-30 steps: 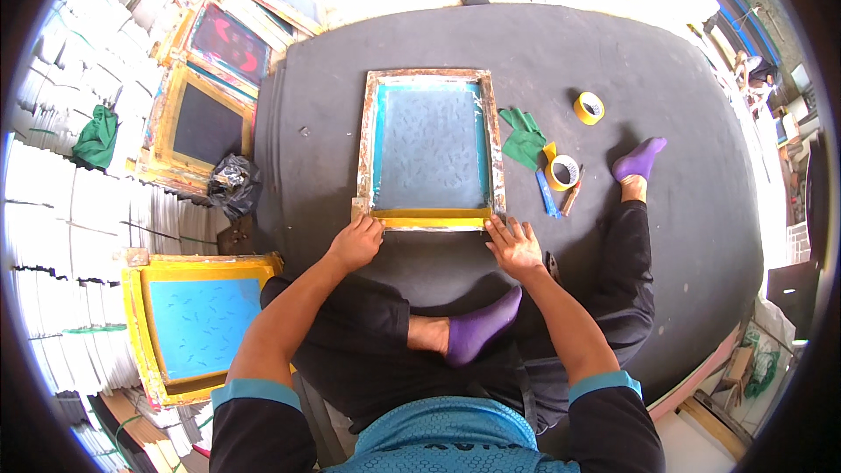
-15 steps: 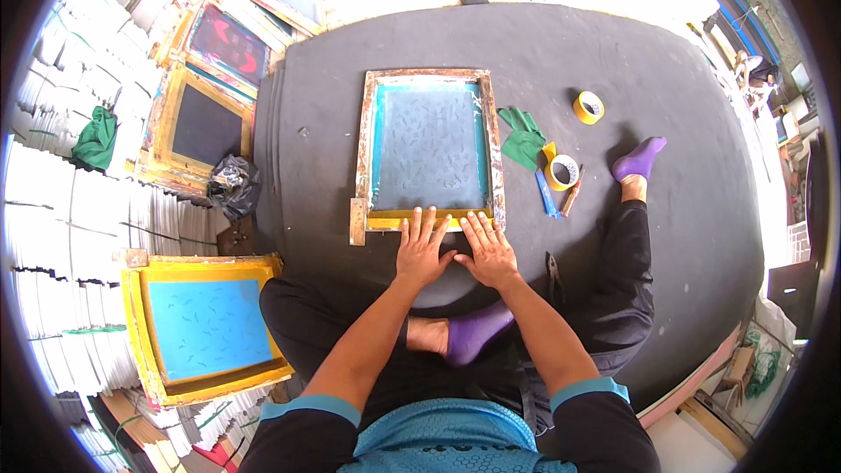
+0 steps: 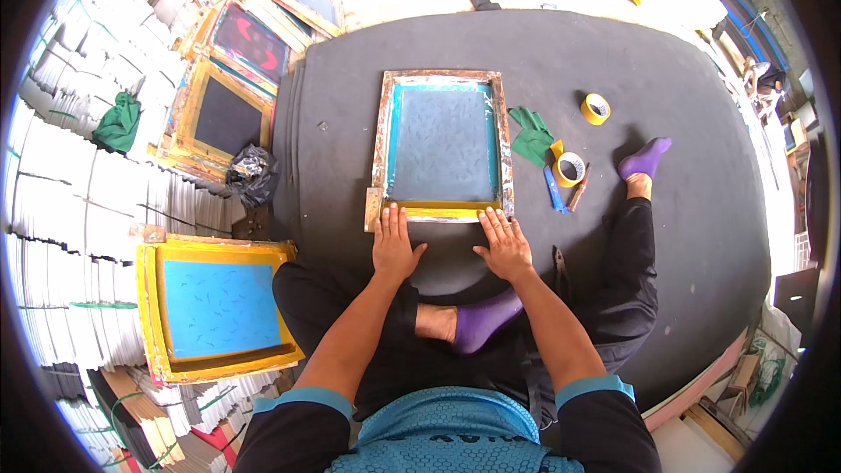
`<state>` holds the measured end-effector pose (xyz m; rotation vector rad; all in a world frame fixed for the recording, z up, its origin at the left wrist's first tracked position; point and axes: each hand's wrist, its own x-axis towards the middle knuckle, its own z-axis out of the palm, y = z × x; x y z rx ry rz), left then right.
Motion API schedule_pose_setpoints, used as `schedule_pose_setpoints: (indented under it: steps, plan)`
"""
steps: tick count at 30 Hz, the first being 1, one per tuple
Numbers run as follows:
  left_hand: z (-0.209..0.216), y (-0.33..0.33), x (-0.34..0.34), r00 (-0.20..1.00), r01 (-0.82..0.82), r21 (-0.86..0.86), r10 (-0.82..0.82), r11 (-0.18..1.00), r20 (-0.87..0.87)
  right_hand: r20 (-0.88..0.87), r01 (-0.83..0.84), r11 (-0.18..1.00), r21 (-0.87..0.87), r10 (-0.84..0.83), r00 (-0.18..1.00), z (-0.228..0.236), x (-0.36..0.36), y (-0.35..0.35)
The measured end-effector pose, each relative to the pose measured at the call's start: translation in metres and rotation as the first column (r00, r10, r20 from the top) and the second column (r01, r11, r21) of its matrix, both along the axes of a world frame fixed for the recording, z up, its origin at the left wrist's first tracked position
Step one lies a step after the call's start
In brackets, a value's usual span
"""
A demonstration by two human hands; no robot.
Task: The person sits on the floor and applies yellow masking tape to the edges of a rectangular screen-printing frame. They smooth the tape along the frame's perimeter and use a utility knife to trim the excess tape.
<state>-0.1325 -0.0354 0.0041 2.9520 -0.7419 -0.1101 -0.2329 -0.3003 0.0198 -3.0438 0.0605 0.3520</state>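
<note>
A wooden screen-printing frame [image 3: 505,136] with dark grey-blue mesh lies flat before me. A yellow strip of tape [image 3: 448,213] runs along its near inner edge. My left hand [image 3: 396,247] rests its outstretched fingertips on the near bar, close to the left corner and a small wood block [image 3: 373,210]. At the right corner, the fingers of my right hand [image 3: 505,250] lie straight on the same bar. Neither hand grips anything. Right of the frame are a green cloth [image 3: 532,138], a yellow tape roll [image 3: 558,173], a blue cutter-like tool [image 3: 554,190] and a thin brown stick [image 3: 578,188].
Another tape roll [image 3: 586,111] sits farther right on the dark mat [image 3: 692,236]. Pliers-like dark tool [image 3: 560,264] lies beside my right leg. On the left are a yellow frame [image 3: 151,315], a black plastic bag [image 3: 254,180], leaning screens [image 3: 182,127] and paper stacks [image 3: 114,201].
My hands have moved apart along the near bar, left hand toward the left corner, right hand toward the right corner. The whole view has shifted slightly.
</note>
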Motion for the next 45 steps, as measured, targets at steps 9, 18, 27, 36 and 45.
schedule_pose_setpoints:
  steps: [9,18,27,36,45]
  plan:
    - [0.004,-0.043,-0.009,0.966,0.249,-0.123,-0.237,0.961,0.106,0.188,0.046,0.997,0.069,-0.058,0.98,0.005,0.009,0.03]
    - [0.008,-0.048,-0.021,0.995,0.019,-0.148,-0.033,0.989,-0.091,0.085,0.09,0.979,0.181,-0.106,0.991,0.011,-0.004,0.028]
    - [0.013,0.0,-0.001,0.993,0.029,0.076,-0.021,0.997,-0.112,-0.071,0.049,0.998,0.027,-0.047,0.996,0.019,-0.006,-0.018]
    - [0.019,0.01,0.005,0.999,0.034,0.106,-0.029,0.994,-0.045,0.121,0.14,0.988,0.071,-0.148,0.982,-0.003,0.017,0.048]
    - [-0.006,0.027,0.016,0.977,0.135,0.151,-0.157,0.979,0.146,0.022,0.055,0.996,0.07,-0.057,0.998,-0.009,0.068,0.151]
